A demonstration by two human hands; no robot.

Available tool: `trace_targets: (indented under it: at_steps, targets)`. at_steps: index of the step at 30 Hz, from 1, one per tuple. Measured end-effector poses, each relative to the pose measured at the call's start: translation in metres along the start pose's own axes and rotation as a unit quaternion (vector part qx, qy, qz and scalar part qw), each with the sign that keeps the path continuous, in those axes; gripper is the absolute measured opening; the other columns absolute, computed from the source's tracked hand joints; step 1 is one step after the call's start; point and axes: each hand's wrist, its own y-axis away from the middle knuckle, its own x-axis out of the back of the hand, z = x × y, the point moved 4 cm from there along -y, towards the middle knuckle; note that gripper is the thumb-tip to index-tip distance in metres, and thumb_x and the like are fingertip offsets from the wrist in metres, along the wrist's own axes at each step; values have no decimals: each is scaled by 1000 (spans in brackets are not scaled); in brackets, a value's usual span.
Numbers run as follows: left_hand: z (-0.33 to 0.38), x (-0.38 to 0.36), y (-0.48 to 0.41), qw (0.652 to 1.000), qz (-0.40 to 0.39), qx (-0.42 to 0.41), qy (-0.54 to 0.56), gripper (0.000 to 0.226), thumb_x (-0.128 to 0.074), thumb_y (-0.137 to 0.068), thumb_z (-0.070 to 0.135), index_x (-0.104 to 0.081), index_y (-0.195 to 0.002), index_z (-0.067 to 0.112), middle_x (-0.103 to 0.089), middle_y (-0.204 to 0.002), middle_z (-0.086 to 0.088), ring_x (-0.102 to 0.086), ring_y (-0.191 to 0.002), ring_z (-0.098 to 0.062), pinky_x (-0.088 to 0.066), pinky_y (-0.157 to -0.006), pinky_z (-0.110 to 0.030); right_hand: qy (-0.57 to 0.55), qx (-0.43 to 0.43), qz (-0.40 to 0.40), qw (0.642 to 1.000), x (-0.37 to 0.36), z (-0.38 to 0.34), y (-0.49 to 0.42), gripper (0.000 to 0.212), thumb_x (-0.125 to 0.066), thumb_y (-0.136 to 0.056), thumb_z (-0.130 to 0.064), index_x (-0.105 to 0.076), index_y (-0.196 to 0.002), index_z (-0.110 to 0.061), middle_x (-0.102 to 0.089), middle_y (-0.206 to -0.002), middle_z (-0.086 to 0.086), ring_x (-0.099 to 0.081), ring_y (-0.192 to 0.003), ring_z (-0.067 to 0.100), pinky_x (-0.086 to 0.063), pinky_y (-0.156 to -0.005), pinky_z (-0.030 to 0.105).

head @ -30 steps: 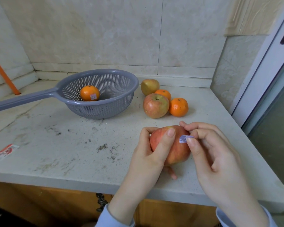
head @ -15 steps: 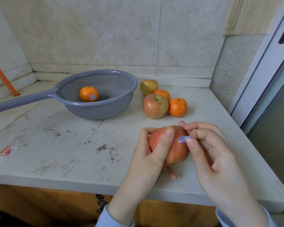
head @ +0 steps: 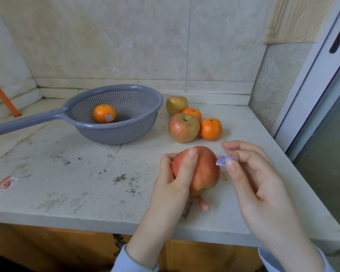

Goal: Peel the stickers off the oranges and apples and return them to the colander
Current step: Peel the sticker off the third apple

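Observation:
My left hand (head: 175, 179) grips a red apple (head: 203, 169) just above the counter's front part. My right hand (head: 251, 173) pinches a small purple sticker (head: 223, 160) between thumb and forefinger, right beside the apple's upper right side. A grey colander (head: 126, 134) with a long handle stands at the back left, holding one orange (head: 104, 113) with a sticker on it. To its right lie two apples, a red-green apple (head: 183, 127) and a yellowish apple (head: 176, 105), with two oranges, one orange (head: 211, 128) in front and another orange (head: 193, 113) behind.
The pale stone counter (head: 67, 183) is speckled with dark crumbs. A red-and-white label (head: 3, 185) lies near its left front edge. An orange pipe (head: 2, 95) rises at the far left. Tiled walls close the back; a white door frame (head: 310, 79) stands on the right.
My right hand has pulled the purple sticker off the apple's skin and moved slightly right. My left hand keeps hold of the apple.

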Motion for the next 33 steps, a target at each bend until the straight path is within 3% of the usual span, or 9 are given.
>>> trace_targets:
  at_steps: [2, 4, 7, 10, 15, 20, 26, 29, 33]
  targets:
    - [-1, 0, -1, 1000, 16, -8, 12, 55, -60, -67, 74, -54, -94, 26, -72, -86, -13, -61, -40, -30, -41, -39, -22, 39, -52, 12, 998, 8, 9, -8, 19, -50, -84, -46, -62, -83, -31, -56, -116, -19, -60, -106, 1, -46, -90, 17]
    - [-2, 0, -2, 998, 37, -22, 34, 57, -62, -66, 70, -55, -96, 22, -71, -86, -12, -63, -44, -30, -49, -48, -37, 108, -112, 0, 988, 19, 19, -15, 13, -56, -90, -36, -64, -82, -30, -53, -118, -18, -56, -112, 4, -41, -96, 23]
    - [-1, 1, -4, 994, 66, -31, 78, 54, -63, -73, 66, -55, -99, 19, -64, -94, -12, -68, -55, -20, -55, -48, -37, 247, -192, -67, 948, 34, 28, -24, 17, -56, -91, -36, -66, -87, -22, -44, -131, -13, -49, -117, 9, -31, -92, 21]
    - [-1, 1, -5, 992, 64, -28, 104, 57, -59, -63, 61, -55, -101, 18, -62, -96, -11, -69, -61, -17, -55, -49, -36, 322, -235, -126, 909, 37, 34, -28, 21, -55, -93, -34, -68, -85, -20, -41, -140, -10, -45, -122, 11, -24, -80, 18]
    - [-4, 2, -6, 994, 62, -28, 86, 60, -66, -69, 65, -56, -102, 17, -63, -102, -16, -70, -70, -22, -54, -48, -35, 383, -247, -163, 875, 39, 33, -37, 26, -50, -96, -28, -71, -84, -19, -42, -140, -4, -45, -126, 15, -28, -80, 20]
    - [-6, 2, -7, 994, 60, -27, 84, 59, -64, -71, 65, -55, -103, 17, -62, -103, -16, -71, -72, -23, -54, -47, -34, 414, -254, -182, 855, 39, 33, -51, 26, -50, -96, -28, -72, -89, -16, -52, -130, 1, -53, -115, 24, -40, -84, 28]
    - [-5, 1, -7, 994, 61, -33, 78, 62, -61, -60, 62, -55, -101, 16, -62, -101, -14, -70, -68, -21, -53, -45, -33, 440, -273, -211, 829, 32, 45, -57, 30, -61, -89, -30, -63, -64, -14, -61, -116, 6, -58, -100, 25, -51, -82, 33]
    - [-4, 2, -7, 994, 64, -34, 81, 62, -61, -60, 62, -55, -101, 16, -63, -101, -15, -71, -72, -24, -53, -45, -32, 458, -281, -199, 820, 33, 48, -61, 21, -65, -85, -33, -69, -75, -15, -61, -117, 4, -59, -104, 26, -52, -83, 34]
    - [-4, 2, -7, 994, 63, -33, 78, 63, -61, -58, 63, -55, -101, 16, -62, -101, -14, -70, -74, -25, -53, -45, -33, 469, -294, -210, 806, 31, 51, -62, 17, -66, -83, -39, -64, -74, -25, -58, -108, 2, -60, -97, 27, -53, -83, 34]
